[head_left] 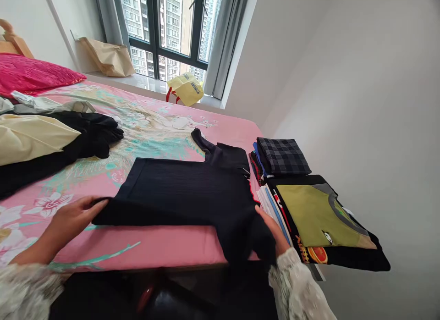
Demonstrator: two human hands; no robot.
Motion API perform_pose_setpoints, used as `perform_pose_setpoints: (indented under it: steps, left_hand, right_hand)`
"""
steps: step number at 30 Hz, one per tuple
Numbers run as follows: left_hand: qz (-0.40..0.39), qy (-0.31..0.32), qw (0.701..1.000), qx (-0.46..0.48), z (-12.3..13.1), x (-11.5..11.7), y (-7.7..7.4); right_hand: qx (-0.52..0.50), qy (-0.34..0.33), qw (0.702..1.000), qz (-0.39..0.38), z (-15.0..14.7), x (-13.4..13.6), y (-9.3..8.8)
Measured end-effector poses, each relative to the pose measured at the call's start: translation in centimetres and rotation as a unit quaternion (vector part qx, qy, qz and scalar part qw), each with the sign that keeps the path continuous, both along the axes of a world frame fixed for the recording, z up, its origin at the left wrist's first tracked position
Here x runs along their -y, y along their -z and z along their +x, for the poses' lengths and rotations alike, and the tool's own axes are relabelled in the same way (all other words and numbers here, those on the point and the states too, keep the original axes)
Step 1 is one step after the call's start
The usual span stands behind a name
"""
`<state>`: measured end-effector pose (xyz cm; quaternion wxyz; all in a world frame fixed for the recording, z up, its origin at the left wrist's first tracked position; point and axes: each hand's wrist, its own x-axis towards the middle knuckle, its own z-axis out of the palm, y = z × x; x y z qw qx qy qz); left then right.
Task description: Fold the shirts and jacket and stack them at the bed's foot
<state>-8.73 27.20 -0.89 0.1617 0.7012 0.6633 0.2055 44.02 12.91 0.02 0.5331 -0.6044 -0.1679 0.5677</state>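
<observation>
A dark navy shirt (178, 187) lies spread sideways on the bed, its hem to the left and its shoulder end to the right. My left hand (74, 217) pinches the near corner of the hem, thumb on top. On the near right side, my right hand (275, 230) grips the shirt's shoulder area; its fingers are partly hidden under the cloth. One short sleeve droops over the bed's front edge. Another dark part of the garment rests flat on the far side. Just right of my right hand stands a stack of folded clothes (319, 214) with an olive-green T-shirt on top.
A folded plaid garment (287, 156) tops a second pile behind the first. Loose black and cream clothes (34, 136) are heaped at the left on the flowered pink bedsheet (154, 132). Along the windowsill are a brown paper bag (108, 58) and a yellow bag (187, 88).
</observation>
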Motion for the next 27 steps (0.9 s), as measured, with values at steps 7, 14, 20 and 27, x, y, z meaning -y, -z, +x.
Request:
perform_pose_setpoints:
  steps: [7, 14, 20, 27]
  left_hand:
    - [-0.101, -0.001, 0.995, 0.028, 2.5, -3.8, 1.9]
    - [-0.116, 0.009, 0.983, 0.140, 1.9, -3.5, 1.3]
    - [-0.049, -0.008, 0.999, 0.022, 3.8, -4.9, 1.4]
    - [-0.095, -0.071, 0.993, 0.001, 2.3, -5.8, 3.3]
  right_hand:
    - [-0.053, 0.125, 0.991, 0.000, 0.9, -2.9, 0.7]
    - [-0.004, 0.017, 0.993, 0.118, 0.8, -3.6, -5.8]
    - [0.017, 0.019, 0.959, 0.284, 0.1, -10.4, -11.7]
    - [0.408, -0.028, 0.913, -0.019, 3.5, -5.9, -1.5]
